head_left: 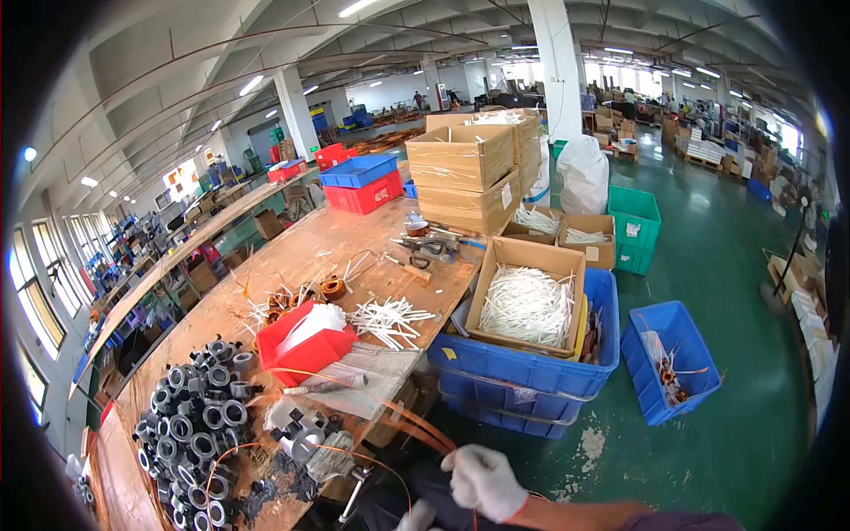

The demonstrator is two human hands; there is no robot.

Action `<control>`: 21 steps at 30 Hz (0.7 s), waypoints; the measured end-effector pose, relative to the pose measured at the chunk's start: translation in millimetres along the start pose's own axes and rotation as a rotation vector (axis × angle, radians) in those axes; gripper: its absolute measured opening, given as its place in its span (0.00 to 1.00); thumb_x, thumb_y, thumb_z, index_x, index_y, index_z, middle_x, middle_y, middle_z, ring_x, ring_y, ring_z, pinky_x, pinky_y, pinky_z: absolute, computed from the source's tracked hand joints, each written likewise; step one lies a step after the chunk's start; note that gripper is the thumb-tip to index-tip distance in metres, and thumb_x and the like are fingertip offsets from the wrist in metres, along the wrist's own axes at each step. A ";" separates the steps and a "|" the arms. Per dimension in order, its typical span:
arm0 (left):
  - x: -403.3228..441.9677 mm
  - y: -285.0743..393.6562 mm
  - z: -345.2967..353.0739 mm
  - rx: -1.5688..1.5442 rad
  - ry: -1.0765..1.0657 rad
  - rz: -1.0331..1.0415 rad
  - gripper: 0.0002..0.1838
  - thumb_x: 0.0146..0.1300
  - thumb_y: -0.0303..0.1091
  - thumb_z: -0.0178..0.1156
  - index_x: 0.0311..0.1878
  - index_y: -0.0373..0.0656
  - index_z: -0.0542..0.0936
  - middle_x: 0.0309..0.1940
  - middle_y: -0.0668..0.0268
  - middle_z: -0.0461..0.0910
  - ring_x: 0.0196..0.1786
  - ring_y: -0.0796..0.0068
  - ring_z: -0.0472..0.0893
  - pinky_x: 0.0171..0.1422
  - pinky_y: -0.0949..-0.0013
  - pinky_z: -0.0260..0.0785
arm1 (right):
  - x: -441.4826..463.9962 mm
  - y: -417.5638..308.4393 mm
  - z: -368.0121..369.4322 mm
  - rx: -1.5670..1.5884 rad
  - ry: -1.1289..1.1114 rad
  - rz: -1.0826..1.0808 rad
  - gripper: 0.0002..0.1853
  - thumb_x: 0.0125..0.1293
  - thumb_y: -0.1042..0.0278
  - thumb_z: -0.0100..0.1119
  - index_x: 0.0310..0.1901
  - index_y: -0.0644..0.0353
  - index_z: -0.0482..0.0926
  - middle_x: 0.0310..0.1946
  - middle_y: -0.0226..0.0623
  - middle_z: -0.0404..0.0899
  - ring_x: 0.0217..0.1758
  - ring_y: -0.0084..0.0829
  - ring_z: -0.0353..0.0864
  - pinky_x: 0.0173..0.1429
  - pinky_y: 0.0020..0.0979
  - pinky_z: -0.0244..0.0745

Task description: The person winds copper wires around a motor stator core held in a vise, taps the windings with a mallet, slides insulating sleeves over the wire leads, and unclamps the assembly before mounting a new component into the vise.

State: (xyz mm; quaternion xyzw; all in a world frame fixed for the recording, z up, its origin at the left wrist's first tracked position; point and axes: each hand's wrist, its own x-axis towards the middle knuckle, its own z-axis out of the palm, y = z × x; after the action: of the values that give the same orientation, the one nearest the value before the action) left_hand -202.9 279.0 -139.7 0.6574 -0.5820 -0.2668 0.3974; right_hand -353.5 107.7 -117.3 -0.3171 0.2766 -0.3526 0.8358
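Note:
My right hand (482, 482), in a white glove, is closed around a bundle of copper wire (416, 425) at the lower middle. The wire runs up and left toward the bench edge. My left hand (416, 517), also gloved, shows only partly at the bottom edge, and its fingers are too blurred to read. A thin orange wire curves above it. To the left, a metal clamp device (310, 442) sits at the bench edge. Black and grey rings (181, 429) are piled beside it. A red bin (301, 345) holds white material near loose white tubes (390, 320).
Blue crates (522, 380) stand right of the bench (363, 234), topped by a carton of white tubes (527, 305). Another blue crate (670, 363) is on the floor. Stacked cartons (465, 159) and copper coils (333, 288) are farther back. A green crate (634, 221) stands behind.

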 end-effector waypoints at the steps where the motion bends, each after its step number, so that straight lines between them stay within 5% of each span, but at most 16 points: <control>1: 41.7 22.2 8.9 -0.159 0.170 0.083 0.31 0.84 0.53 0.55 0.72 0.34 0.74 0.52 0.50 0.88 0.54 0.55 0.89 0.62 0.56 0.81 | -11.8 14.5 6.2 -0.079 -0.005 -0.007 0.15 0.83 0.59 0.58 0.40 0.62 0.80 0.21 0.25 0.69 0.18 0.21 0.66 0.23 0.29 0.60; 3: 103.8 46.7 19.3 -0.666 0.276 -0.053 0.23 0.84 0.41 0.56 0.69 0.32 0.73 0.35 0.52 0.88 0.33 0.59 0.89 0.41 0.58 0.84 | -38.8 31.2 18.8 -0.107 -0.016 0.026 0.12 0.85 0.57 0.58 0.47 0.58 0.81 0.21 0.24 0.73 0.19 0.18 0.72 0.23 0.25 0.63; 5: 130.4 71.0 3.2 -0.797 0.169 -0.136 0.22 0.87 0.38 0.50 0.70 0.28 0.71 0.37 0.56 0.85 0.35 0.63 0.88 0.44 0.61 0.85 | -53.3 39.2 25.4 -0.021 0.046 0.084 0.12 0.86 0.59 0.56 0.46 0.59 0.79 0.19 0.22 0.68 0.14 0.18 0.64 0.18 0.25 0.56; 7: 146.9 74.7 -1.0 -0.934 0.134 -0.116 0.25 0.88 0.43 0.49 0.73 0.29 0.69 0.33 0.61 0.82 0.30 0.67 0.86 0.35 0.62 0.83 | -60.7 35.3 22.2 -0.012 0.021 0.082 0.13 0.86 0.59 0.55 0.47 0.62 0.79 0.18 0.22 0.66 0.14 0.17 0.61 0.18 0.25 0.55; 11: 172.5 90.7 -27.6 -1.071 0.160 -0.096 0.26 0.88 0.47 0.50 0.79 0.44 0.68 0.27 0.65 0.73 0.20 0.71 0.73 0.23 0.63 0.74 | -67.5 41.6 14.3 -0.010 0.028 0.074 0.13 0.86 0.61 0.54 0.48 0.63 0.79 0.18 0.23 0.66 0.14 0.17 0.60 0.19 0.26 0.54; 15: 192.2 101.0 -67.7 -1.128 0.231 -0.128 0.25 0.87 0.49 0.52 0.79 0.52 0.68 0.26 0.73 0.65 0.19 0.83 0.59 0.21 0.74 0.57 | -78.5 44.9 9.0 -0.032 -0.044 0.158 0.13 0.87 0.62 0.53 0.47 0.63 0.79 0.18 0.24 0.67 0.14 0.18 0.61 0.20 0.26 0.55; 21: 207.0 95.9 -102.8 -1.090 0.279 -0.089 0.25 0.87 0.50 0.51 0.80 0.54 0.68 0.24 0.75 0.61 0.19 0.84 0.56 0.21 0.76 0.52 | -82.1 53.6 4.9 -0.036 -0.087 0.207 0.13 0.87 0.62 0.52 0.44 0.62 0.78 0.17 0.27 0.68 0.14 0.21 0.63 0.20 0.28 0.58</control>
State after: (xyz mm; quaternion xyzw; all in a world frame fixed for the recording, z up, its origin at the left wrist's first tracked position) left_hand -135.1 97.9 19.0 0.4098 -0.2738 -0.4560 0.7410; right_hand -377.1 201.6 -133.4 -0.3166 0.2777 -0.2456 0.8731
